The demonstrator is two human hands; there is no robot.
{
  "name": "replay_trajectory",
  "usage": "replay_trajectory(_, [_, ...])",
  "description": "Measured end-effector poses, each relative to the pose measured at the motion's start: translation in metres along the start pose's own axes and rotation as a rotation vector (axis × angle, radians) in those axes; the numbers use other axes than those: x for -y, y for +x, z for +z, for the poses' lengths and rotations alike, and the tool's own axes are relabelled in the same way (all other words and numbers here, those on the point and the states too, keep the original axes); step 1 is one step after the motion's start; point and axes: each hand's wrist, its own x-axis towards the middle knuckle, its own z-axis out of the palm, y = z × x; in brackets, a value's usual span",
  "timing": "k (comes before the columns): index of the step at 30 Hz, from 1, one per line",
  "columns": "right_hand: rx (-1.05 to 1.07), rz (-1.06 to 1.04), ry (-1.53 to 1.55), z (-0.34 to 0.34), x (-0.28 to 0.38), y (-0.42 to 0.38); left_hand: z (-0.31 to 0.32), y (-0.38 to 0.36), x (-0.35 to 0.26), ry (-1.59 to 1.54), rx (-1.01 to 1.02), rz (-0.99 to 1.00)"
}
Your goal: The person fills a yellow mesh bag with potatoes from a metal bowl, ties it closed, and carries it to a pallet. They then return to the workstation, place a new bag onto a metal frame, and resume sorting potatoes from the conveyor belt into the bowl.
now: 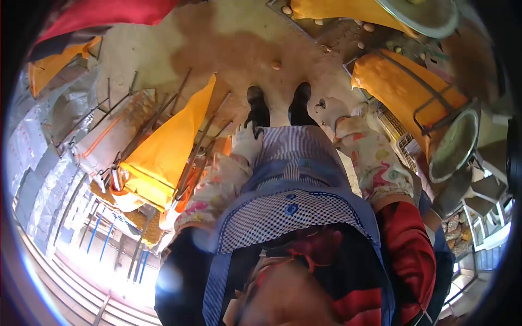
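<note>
My left hand [248, 140], in a pale glove with dark finger ends, hangs beside the blue checked apron [296, 144]. Its fingers are loosely apart, with no object visible in them. On the other side of the apron, my right hand [333, 115] is held low, its pale glove blending into the floor. A small dark patch shows at its finger end, and I cannot tell whether it grips anything. Floral sleeve covers reach up both forearms. Nearest to the left hand is a yellow-orange sack [168, 144] on a metal frame.
Another yellow-orange sack [408, 87] hangs on a frame at right, by a round metal basin [455, 145]. A second basin [427, 13] stands at top right. Several round, potato-like pieces lie on the floor [228, 49]. A yellow crate [396, 129] is beside my right arm. Red fabric [109, 13] shows at top left.
</note>
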Motion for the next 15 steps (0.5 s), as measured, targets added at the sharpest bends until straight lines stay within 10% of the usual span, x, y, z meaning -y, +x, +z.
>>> replay_trajectory(15, [0.170, -0.248, -0.471, 0.158, 0.052, 0.229, 0.098, -0.042, 0.049, -0.267, -0.041, 0.013])
